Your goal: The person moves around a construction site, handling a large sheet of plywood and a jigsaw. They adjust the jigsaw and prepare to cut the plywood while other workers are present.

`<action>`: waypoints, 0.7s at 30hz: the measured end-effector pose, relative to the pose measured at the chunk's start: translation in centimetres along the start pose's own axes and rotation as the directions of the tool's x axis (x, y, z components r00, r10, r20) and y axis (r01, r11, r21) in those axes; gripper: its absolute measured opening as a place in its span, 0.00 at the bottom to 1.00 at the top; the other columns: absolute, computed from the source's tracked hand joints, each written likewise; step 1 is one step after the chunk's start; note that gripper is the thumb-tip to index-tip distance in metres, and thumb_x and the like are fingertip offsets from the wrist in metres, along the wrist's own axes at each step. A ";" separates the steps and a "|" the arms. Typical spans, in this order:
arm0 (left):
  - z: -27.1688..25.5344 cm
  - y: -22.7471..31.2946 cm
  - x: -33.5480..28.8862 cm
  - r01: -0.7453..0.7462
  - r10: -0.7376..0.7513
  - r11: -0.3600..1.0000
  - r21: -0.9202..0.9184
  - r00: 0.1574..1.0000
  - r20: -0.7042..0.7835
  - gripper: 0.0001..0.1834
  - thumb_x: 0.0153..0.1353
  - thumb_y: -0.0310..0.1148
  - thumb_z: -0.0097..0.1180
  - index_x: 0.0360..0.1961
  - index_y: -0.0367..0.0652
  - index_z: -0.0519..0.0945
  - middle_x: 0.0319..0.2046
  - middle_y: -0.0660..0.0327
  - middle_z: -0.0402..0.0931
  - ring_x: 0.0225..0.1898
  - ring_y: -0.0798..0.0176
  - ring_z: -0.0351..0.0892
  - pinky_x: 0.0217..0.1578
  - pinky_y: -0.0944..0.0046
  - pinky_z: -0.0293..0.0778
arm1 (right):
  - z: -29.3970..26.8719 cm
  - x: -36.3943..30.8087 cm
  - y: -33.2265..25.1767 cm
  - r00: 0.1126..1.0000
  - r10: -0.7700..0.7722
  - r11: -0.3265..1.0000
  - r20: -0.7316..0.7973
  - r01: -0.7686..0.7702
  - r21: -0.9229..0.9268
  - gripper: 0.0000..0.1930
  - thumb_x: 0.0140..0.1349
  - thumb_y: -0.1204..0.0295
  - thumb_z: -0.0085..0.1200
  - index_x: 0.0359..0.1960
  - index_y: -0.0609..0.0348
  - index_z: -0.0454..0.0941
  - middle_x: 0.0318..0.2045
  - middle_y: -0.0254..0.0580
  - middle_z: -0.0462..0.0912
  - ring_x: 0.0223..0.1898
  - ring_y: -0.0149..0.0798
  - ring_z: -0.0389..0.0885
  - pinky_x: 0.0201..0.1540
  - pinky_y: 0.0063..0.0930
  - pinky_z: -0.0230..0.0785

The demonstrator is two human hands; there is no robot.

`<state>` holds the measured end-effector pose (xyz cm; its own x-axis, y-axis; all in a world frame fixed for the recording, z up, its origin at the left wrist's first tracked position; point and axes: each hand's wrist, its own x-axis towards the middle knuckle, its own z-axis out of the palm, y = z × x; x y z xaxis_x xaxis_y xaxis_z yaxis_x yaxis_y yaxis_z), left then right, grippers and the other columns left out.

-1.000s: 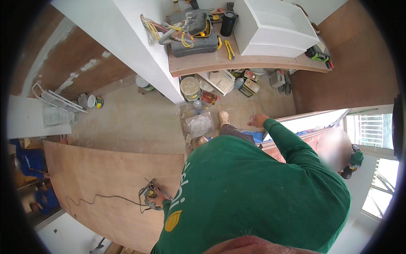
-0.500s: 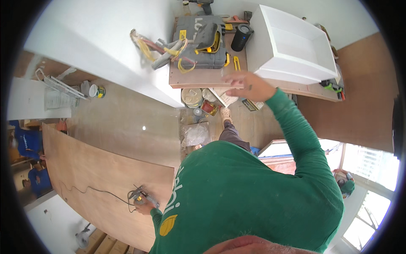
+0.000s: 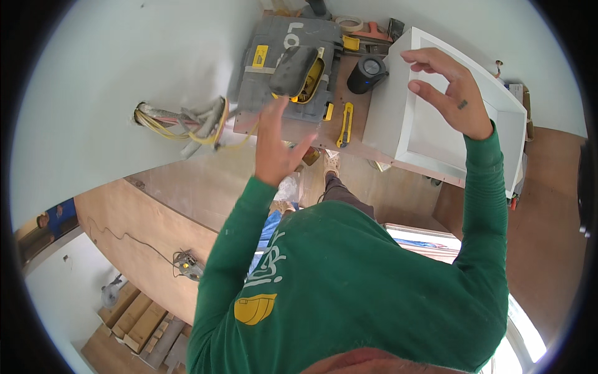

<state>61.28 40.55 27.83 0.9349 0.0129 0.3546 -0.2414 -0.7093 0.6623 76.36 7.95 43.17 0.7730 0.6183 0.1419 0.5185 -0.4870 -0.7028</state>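
My left hand [image 3: 276,146] is raised, empty, with thumb and fingers apart, in front of a grey tool case [image 3: 255,93]. On that case lies a small black-and-yellow pouch [image 3: 296,75], its side gaping; my fingertips overlap its lower edge in view, and I cannot tell if they touch. Above the white open-fronted box [image 3: 430,124] hovers my right hand [image 3: 451,93], fingers curved and apart, with nothing in it. Between the hands, a yellow utility knife [image 3: 346,124] and a black cylindrical speaker [image 3: 367,73] rest on the wooden shelf.
A corded power tool [image 3: 187,265] stands on a large plywood sheet [image 3: 137,230] at left. Loose cables [image 3: 187,124] stick out of the white wall. A tape roll [image 3: 349,23] lies at the back of the shelf. Cardboard boxes [image 3: 140,318] are at lower left.
My left hand has let go of the corded power tool and come up to the shelf. The right hand has moved right, over the white box. My view has shifted closer to the shelf.
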 end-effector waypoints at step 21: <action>5.9 -5.9 9.3 0.270 -0.271 0.954 0.132 0.962 -0.012 0.42 0.61 0.40 0.68 0.76 0.54 0.66 0.67 0.35 0.65 0.65 0.39 0.69 0.67 0.47 0.66 | -4.4 -2.1 5.7 0.992 0.128 0.988 -0.016 -0.126 0.092 0.23 0.64 0.71 0.64 0.60 0.62 0.80 0.56 0.44 0.82 0.53 0.41 0.81 0.62 0.36 0.71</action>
<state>72.90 40.72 23.34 0.9623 0.2128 0.1694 0.0566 -0.7658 0.6406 79.29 1.17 41.98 0.8389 0.5408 0.0619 0.3812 -0.5024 -0.7761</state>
